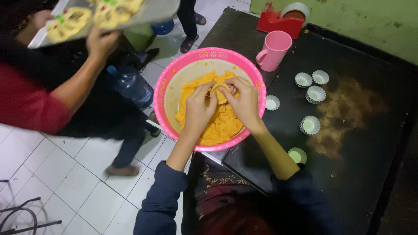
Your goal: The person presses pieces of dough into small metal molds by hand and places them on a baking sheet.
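A pink plastic bowl (174, 69) holds a mound of yellow-orange dough (222, 126) and sits at the left edge of a dark table (357, 148). Both of my hands are over the bowl. My left hand (198, 109) and my right hand (244, 100) pinch a small lump of dough (220, 93) between their fingertips. Dark blue sleeves are pushed up to my elbows.
Several small white paper cups (316, 93) lie on the table to the right, beside a brown smear. A pink mug (274, 50) and a red tape dispenser (281, 21) stand behind the bowl. On the left, a person carries a tray (156, 11) of shaped dough; a water bottle (133, 87) stands on the tiled floor.
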